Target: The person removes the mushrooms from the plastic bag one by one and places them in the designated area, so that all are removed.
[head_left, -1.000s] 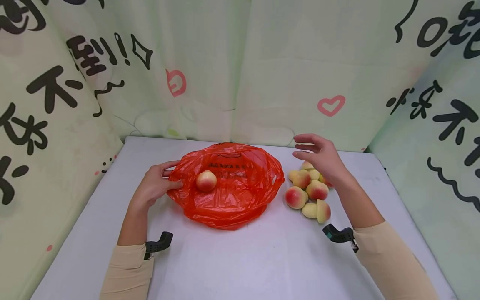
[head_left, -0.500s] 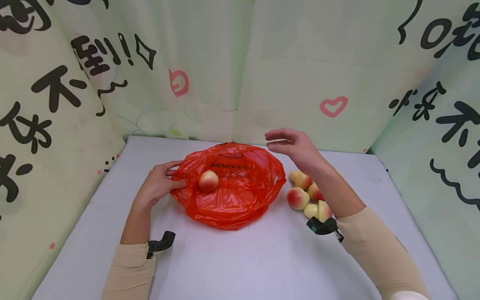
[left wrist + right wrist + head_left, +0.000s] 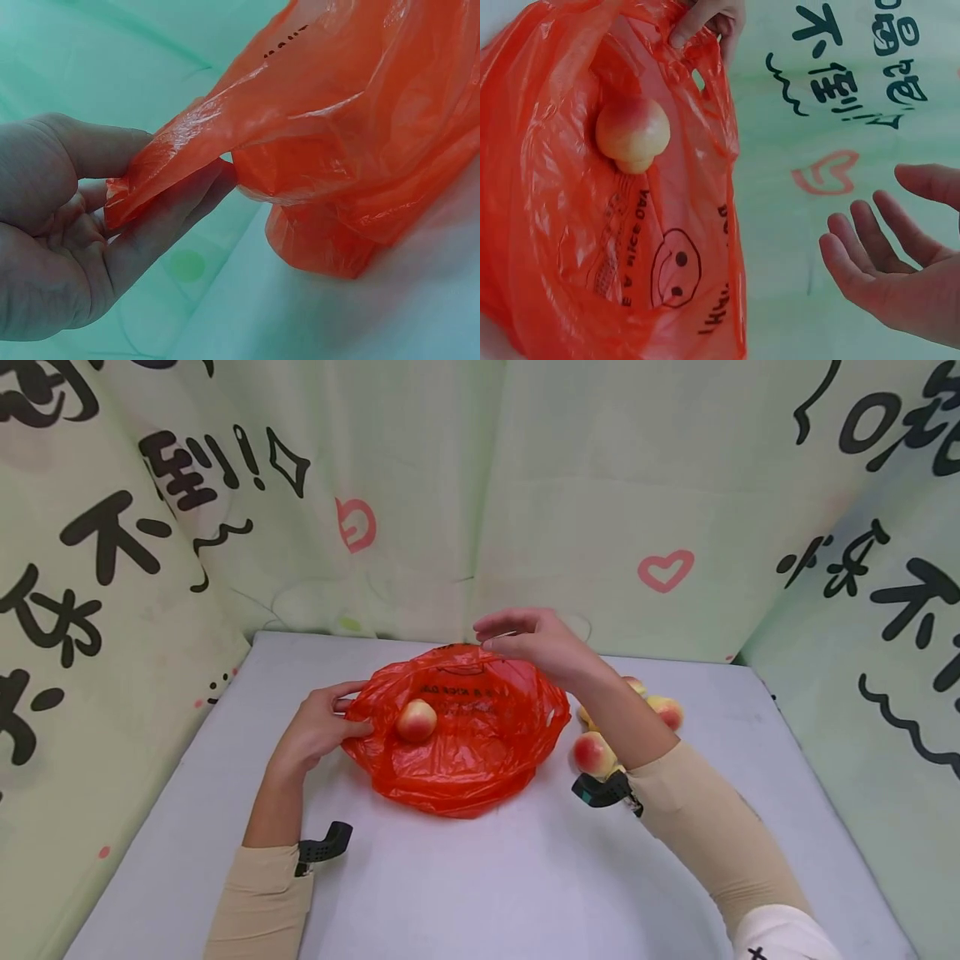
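Note:
A red plastic bag lies spread on the table with its mouth facing up. My left hand pinches the bag's left edge between thumb and fingers; the left wrist view shows the red film running through that grip. Inside the bag sits a toy mushroom; its pink-and-yellow cap and short stem show in the right wrist view. My right hand hovers above the bag's far rim, palm bare and fingers loosely bent, holding nothing.
Several more toy mushrooms lie in a cluster right of the bag, partly hidden by my right forearm. The white table ends at a printed green curtain, which also encloses both sides.
My right hand has swept left from over the mushroom cluster to above the bag's far rim. My left hand keeps its hold on the bag, and the mushroom inside stays put.

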Demonstrator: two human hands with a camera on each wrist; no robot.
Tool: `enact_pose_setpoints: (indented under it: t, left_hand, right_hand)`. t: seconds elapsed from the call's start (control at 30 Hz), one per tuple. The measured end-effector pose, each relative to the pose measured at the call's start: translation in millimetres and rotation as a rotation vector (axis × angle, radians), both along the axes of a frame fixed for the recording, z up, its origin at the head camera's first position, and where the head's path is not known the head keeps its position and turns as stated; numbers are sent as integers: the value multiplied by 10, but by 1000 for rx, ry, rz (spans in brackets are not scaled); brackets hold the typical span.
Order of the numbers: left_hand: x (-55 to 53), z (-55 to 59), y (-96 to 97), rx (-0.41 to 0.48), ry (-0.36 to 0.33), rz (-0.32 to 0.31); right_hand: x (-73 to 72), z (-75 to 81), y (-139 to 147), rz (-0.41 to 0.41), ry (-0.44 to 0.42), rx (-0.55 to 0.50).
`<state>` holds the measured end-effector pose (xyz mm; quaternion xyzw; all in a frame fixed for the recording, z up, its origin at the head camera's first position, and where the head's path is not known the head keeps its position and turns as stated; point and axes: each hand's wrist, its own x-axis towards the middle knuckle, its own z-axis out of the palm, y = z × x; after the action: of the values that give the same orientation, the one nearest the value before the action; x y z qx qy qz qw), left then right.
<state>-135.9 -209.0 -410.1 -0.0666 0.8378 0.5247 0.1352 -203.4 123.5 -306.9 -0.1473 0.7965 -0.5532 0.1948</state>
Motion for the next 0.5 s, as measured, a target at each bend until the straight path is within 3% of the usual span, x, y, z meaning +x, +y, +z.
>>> enact_pose_setpoints:
  t: [0.5]
  left_hand:
    - [-1, 9, -19, 6, 6, 10]
  right_hand:
    - [-185, -142, -426, 118, -161, 8]
